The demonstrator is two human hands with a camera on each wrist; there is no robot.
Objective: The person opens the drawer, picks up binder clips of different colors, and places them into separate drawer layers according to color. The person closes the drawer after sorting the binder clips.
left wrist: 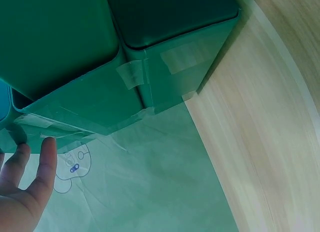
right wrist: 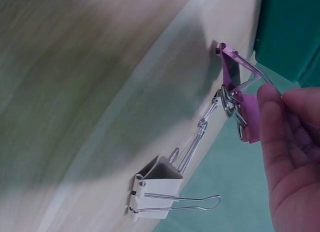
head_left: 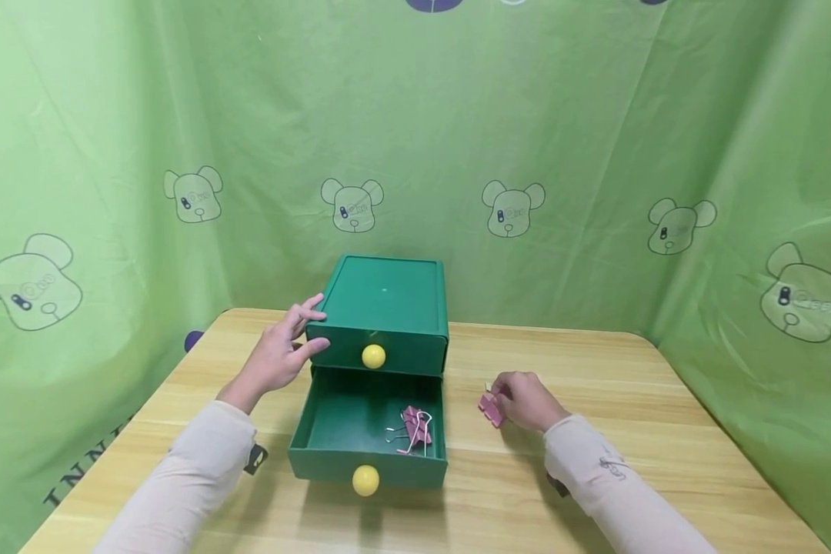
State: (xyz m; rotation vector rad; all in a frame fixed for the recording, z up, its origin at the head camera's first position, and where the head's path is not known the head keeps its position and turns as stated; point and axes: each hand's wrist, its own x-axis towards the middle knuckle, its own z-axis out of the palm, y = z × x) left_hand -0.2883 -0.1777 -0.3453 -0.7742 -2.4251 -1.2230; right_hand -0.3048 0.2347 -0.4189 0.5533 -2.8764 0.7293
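A green two-drawer cabinet (head_left: 388,296) stands on the table with its lower drawer (head_left: 346,415) pulled out. Inside that drawer, toward the right, lie pink binder clips (head_left: 412,423) with metal handles; their exact number is unclear. My left hand (head_left: 277,358) touches the cabinet's left side, its thumb at the upper drawer's front. To the right of the cabinet, my right hand (head_left: 526,400) pinches the wire handle of a pink binder clip (right wrist: 231,71). Further pink metal (right wrist: 253,117) shows beside it. A white binder clip (right wrist: 159,192) sits on the table nearby.
The wooden table (head_left: 561,354) extends around the cabinet. Yellow round knobs (head_left: 365,480) stick out from both drawer fronts. Green curtain (head_left: 429,138) with bear drawings hangs behind the table and along both sides.
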